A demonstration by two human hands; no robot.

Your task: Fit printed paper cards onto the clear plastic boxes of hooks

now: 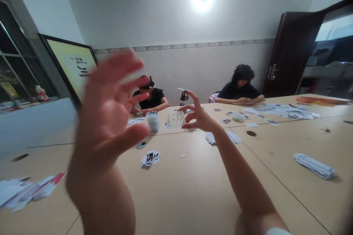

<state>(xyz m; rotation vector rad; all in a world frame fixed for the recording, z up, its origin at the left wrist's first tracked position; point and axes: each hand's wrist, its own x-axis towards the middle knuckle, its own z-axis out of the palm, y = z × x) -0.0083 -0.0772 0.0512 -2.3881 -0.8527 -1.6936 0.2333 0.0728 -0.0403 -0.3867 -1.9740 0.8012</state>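
Note:
My left hand (107, 114) is raised close to the camera, blurred, with its fingers apart and slightly curled and nothing in it. My right hand (200, 115) reaches forward over the table, fingers spread. Close to its index fingertip is a small black card-like piece (184, 96) with a white edge; I cannot tell whether it hangs from the finger or is in the air. Behind the right fingers stands a clear plastic box (175, 119). On the table between the hands lies a small pile of dark-printed cards (150, 158).
A tall stack of cards (153, 121) stands near a person (154, 97) across the table. Another person (238, 90) sits at the far right. Scattered papers (286, 111), a white bundle (314, 166) and paper strips (33, 191) lie on the table (187, 198).

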